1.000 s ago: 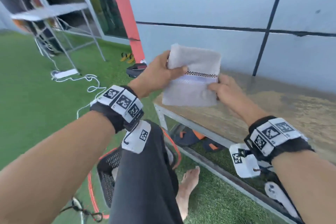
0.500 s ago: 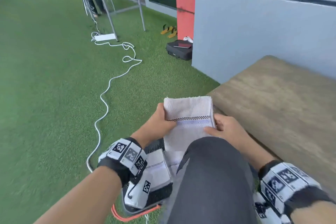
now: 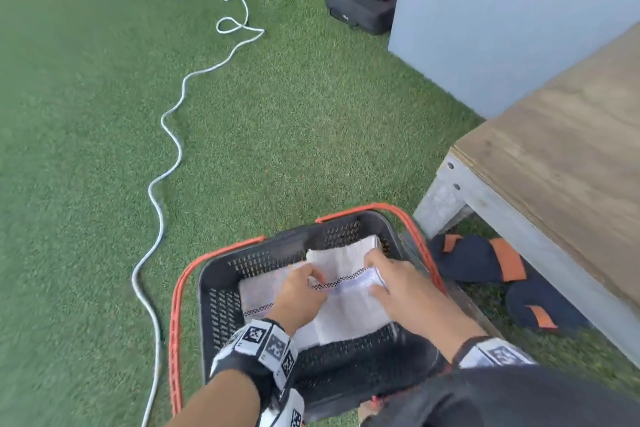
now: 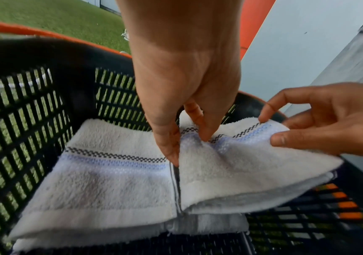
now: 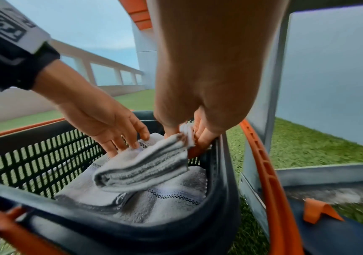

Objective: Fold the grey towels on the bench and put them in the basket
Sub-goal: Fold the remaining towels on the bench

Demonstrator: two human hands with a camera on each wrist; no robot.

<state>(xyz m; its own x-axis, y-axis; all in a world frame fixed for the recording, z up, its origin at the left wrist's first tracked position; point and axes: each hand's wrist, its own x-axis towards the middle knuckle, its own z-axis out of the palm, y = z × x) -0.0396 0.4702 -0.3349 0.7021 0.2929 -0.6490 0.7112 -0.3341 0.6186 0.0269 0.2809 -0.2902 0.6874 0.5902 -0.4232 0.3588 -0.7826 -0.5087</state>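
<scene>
Both hands are down inside the basket (image 3: 221, 305), one on each side of the folded towel (image 3: 349, 298). The left hand (image 3: 301, 291) pinches its left edge, thumb and fingers curled onto the cloth by the checked stripe. The right hand (image 3: 391, 288) grips the right edge, thumb on top and fingers tucked under the fold; the right wrist view shows that corner bunched between them.

The towel hangs directly under the two hands, not yet flat: its right side is raised clear of the layer below, its left side low and touching. Its long axis runs away from the person, across the line between the hands; the stripe runs hand to hand.

Just left of the left hand lies another folded towel (image 3: 256, 291), already on the basket floor. The held one seems to overlap a further towel layer beneath; how many are stacked there I cannot tell.

Judgement: this is the placing step; next move is straight down and let go, both hands equally near.

Beyond the right hand, further right, is the bench (image 3: 561, 149); the part in view shows no towels on it. Past the basket, a white cable (image 3: 166, 135) lies on the grass.
</scene>
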